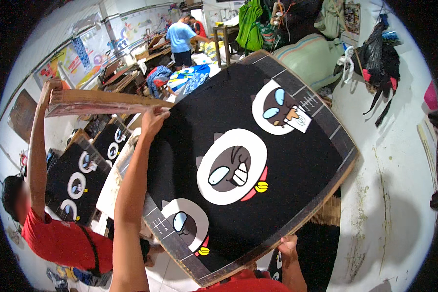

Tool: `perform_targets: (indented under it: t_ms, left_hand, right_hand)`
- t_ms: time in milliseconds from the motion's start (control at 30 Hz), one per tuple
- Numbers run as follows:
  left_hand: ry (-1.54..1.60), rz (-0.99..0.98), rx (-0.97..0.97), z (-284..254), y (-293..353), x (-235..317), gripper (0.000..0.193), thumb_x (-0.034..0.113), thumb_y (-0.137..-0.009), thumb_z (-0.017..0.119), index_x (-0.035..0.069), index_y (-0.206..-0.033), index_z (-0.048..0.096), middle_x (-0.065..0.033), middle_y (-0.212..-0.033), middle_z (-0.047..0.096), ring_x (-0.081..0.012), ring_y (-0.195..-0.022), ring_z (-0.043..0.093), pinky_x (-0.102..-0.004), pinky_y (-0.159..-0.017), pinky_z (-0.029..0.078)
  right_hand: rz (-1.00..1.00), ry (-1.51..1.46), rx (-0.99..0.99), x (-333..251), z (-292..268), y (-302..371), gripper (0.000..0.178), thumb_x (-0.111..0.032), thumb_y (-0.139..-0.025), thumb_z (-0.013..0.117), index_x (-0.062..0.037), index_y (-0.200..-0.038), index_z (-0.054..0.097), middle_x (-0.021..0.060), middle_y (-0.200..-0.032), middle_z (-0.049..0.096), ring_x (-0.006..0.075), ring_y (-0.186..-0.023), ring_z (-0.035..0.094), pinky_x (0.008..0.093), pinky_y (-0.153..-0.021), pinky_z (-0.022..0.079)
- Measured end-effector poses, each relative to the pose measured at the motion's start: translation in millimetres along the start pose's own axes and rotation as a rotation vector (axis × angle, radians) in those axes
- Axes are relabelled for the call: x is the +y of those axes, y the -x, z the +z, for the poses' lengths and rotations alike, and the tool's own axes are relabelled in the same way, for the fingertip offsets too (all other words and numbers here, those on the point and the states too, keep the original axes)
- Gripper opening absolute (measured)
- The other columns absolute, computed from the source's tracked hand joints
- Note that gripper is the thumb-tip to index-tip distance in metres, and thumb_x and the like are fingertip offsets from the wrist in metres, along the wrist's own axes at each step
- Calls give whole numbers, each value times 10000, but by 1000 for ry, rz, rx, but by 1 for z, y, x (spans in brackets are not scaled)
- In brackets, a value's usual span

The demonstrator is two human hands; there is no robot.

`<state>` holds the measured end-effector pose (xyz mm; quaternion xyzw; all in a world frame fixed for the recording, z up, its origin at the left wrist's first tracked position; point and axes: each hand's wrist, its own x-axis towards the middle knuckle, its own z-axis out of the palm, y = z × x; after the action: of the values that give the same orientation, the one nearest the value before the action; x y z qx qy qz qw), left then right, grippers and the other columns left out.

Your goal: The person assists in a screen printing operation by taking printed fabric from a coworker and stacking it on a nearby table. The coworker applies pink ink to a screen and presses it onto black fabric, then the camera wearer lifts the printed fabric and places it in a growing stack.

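A wide wooden board (343,155) covered with black cloth (297,180) is tilted up before me. Three cartoon animal faces in white hoods are printed diagonally across the cloth; the middle print (232,166) is largest. My left hand (155,120) is closed on the board's far left edge, its arm reaching up along the left side. Low on the opposite edge, my right hand (288,246) grips the rim, thumb on top; its other fingers are mostly hidden. Beside my left hand, another wooden board (102,101) appears nearly edge-on, raised by a co-worker's hand (52,86).
A co-worker in red (65,241) stands close at left, beside more printed black panels (75,180). A white wall (374,194) runs along the right, with hanging black bags (377,53). A stuffed pale sack (309,58) lies behind the board. Another person (181,38) stands farther back.
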<state>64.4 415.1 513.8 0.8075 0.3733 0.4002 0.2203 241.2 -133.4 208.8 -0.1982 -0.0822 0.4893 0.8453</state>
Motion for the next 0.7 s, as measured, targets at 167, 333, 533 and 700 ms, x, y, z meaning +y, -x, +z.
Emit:
perform_targets:
  t_ms: [167, 333, 533, 700]
  left_hand:
    - [-68, -97, -257, 6, -49, 72, 463, 418, -745, 674, -37, -823, 642, -104, -792, 622, -169, -765, 562, -311, -718, 424]
    - [124, 20, -395, 18, -36, 115, 592, 549, -699, 660, -41, -738, 650, -109, -668, 596, -175, -638, 553, -340, -628, 424]
    - [-50, 404, -477, 48, 35, 164, 633, 649, -639, 609, 18, -678, 637, -190, -678, 600, -338, -701, 611, -435, -618, 452]
    - [154, 819, -583, 64, 107, 182, 504, 517, -674, 652, 20, -621, 594, -170, -534, 541, -341, -547, 578, -428, -517, 442]
  right_hand:
    - [-301, 139, -9, 23, -2, 20, 453, 84, -600, 697, -22, -1016, 551, 96, -931, 604, 258, -865, 597, 426, -745, 486]
    - [-194, 80, 199, 66, -6, 36, 413, 7, -696, 663, -32, -1092, 554, 101, -1171, 533, 255, -1080, 509, 485, -855, 446]
    - [310, 656, 447, 102, 47, 88, 396, -86, -685, 700, -21, -1055, 574, 137, -1077, 569, 238, -979, 561, 389, -835, 458]
    - [378, 850, 449, 78, 197, 109, 335, -134, -677, 722, 2, -970, 632, 168, -965, 624, 214, -916, 598, 324, -811, 474]
